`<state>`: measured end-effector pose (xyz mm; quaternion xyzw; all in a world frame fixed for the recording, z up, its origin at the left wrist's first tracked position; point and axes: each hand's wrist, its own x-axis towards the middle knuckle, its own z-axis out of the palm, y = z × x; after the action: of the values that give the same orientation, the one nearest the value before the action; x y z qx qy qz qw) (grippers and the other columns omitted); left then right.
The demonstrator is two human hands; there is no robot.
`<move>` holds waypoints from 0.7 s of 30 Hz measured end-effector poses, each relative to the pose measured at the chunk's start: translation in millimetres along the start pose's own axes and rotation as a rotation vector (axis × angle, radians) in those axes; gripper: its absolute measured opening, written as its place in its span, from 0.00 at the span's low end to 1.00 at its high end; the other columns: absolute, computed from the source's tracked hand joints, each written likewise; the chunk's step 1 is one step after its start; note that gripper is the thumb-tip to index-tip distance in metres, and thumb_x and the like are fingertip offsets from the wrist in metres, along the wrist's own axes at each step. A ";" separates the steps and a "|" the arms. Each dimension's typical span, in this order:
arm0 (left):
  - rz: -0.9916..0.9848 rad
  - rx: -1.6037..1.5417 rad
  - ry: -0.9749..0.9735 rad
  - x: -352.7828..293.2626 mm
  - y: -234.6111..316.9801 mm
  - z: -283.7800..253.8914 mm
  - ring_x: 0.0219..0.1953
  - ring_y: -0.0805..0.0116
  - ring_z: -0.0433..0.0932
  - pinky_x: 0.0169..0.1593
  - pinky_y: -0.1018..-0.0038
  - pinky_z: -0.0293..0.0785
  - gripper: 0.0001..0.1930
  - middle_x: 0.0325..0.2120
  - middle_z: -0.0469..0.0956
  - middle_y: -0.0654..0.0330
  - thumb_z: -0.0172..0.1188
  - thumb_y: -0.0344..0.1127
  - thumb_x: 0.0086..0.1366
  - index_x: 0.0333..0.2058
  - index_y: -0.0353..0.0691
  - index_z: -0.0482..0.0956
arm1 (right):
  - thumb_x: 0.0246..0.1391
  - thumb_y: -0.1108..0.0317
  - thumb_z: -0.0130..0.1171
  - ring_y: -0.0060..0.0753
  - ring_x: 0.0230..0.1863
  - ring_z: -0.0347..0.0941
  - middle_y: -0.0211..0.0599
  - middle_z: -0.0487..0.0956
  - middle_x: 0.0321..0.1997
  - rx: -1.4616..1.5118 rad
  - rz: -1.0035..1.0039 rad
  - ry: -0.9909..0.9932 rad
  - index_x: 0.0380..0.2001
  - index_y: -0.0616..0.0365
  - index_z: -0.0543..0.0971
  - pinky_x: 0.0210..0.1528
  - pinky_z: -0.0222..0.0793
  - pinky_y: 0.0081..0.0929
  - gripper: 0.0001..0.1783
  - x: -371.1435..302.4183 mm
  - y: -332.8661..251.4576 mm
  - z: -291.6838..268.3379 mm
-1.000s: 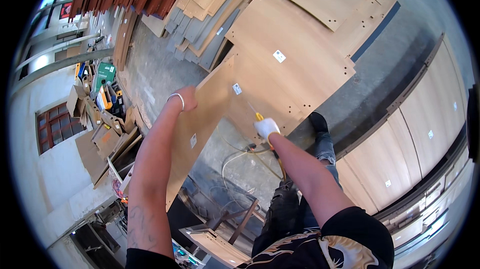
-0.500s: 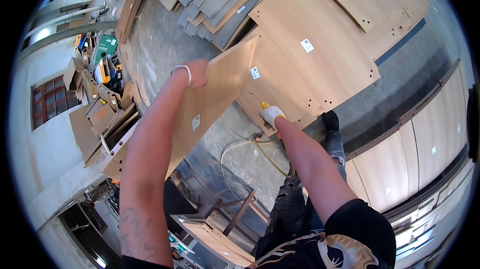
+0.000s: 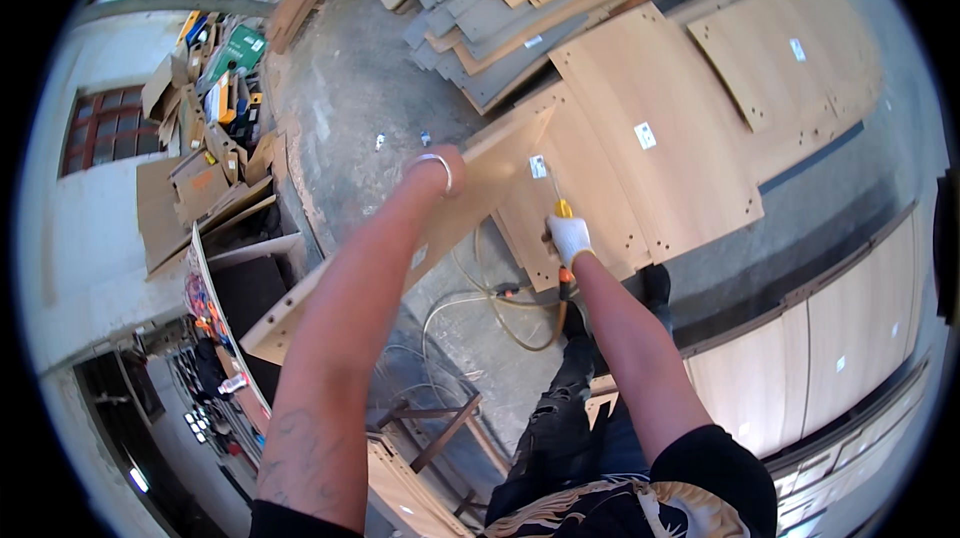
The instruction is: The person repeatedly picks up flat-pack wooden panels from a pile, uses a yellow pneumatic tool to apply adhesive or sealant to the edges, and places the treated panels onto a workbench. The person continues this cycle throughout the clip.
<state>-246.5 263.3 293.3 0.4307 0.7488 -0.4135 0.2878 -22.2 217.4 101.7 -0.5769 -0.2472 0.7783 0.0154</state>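
My left hand (image 3: 449, 174), bare with a bracelet at the wrist, grips the upper long edge of a light wooden panel (image 3: 494, 170). That panel stands tilted, one end near the stacked boards and the other toward the lower left; its lower part is partly behind my forearm. A white glove covers my right hand (image 3: 570, 237), closed around a yellow air blow gun (image 3: 563, 209). The gun's thin nozzle points away from me, over a flat stack of wooden panels (image 3: 690, 178) with drilled holes and white labels. A hose with an orange fitting (image 3: 565, 276) hangs below this hand.
Grey and wooden boards (image 3: 500, 23) lie piled at the far side. More large panels (image 3: 770, 378) stand at the right. Flattened cardboard (image 3: 165, 208) is heaped by the left wall. A yellowish hose (image 3: 530, 345) loops over the floor, near a dark wooden frame (image 3: 440, 443).
The view has turned, so the surroundings sit farther right. The held panel now shows its face at a steeper slant. Both hands keep their holds; the blow gun's nozzle points more straight ahead.
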 end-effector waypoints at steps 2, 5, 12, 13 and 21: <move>-0.044 -0.176 0.071 -4.9 6.4 21.4 0.47 0.50 0.82 0.50 0.62 0.79 0.18 0.43 0.82 0.45 0.63 0.34 0.52 0.42 0.34 0.84 | 0.48 0.65 0.58 0.30 0.10 0.68 0.39 0.74 0.15 -0.112 -0.021 -0.032 0.19 0.63 0.76 0.12 0.61 0.29 0.12 -11.5 3.0 -25.8; -0.136 -0.418 0.110 -46.0 3.0 74.0 0.48 0.51 0.81 0.50 0.60 0.79 0.15 0.43 0.82 0.46 0.61 0.33 0.55 0.42 0.37 0.84 | 0.48 0.64 0.59 0.31 0.10 0.69 0.38 0.76 0.16 -0.267 -0.004 0.108 0.21 0.65 0.77 0.13 0.63 0.30 0.12 -55.0 4.4 -49.1; -0.332 -1.048 0.452 -189.0 -43.2 227.7 0.45 0.45 0.80 0.49 0.58 0.76 0.15 0.40 0.81 0.44 0.63 0.32 0.53 0.41 0.39 0.82 | 0.48 0.62 0.62 0.34 0.23 0.77 0.43 0.78 0.21 -0.944 -0.476 -0.097 0.28 0.62 0.80 0.26 0.70 0.34 0.12 -106.7 -59.6 -99.7; -0.295 -1.134 0.552 -206.6 -37.1 239.8 0.44 0.44 0.79 0.48 0.58 0.76 0.15 0.39 0.81 0.43 0.63 0.33 0.52 0.40 0.39 0.81 | 0.47 0.62 0.62 0.41 0.29 0.81 0.50 0.81 0.26 -1.118 -0.543 -0.106 0.30 0.62 0.81 0.31 0.72 0.38 0.13 -107.2 -69.5 -105.3; -0.829 -1.669 1.134 -343.9 20.9 255.4 0.36 0.44 0.81 0.41 0.61 0.77 0.14 0.31 0.81 0.42 0.65 0.34 0.53 0.38 0.34 0.79 | 0.50 0.71 0.59 0.22 0.15 0.69 0.33 0.77 0.21 -1.353 -0.549 -0.627 0.27 0.61 0.78 0.16 0.64 0.23 0.04 -203.8 -31.6 -76.8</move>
<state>-49.5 -92.2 430.4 -0.0580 0.9044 0.4186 -0.0594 107.2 210.3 279.7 -0.1335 -0.7926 0.5538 -0.2174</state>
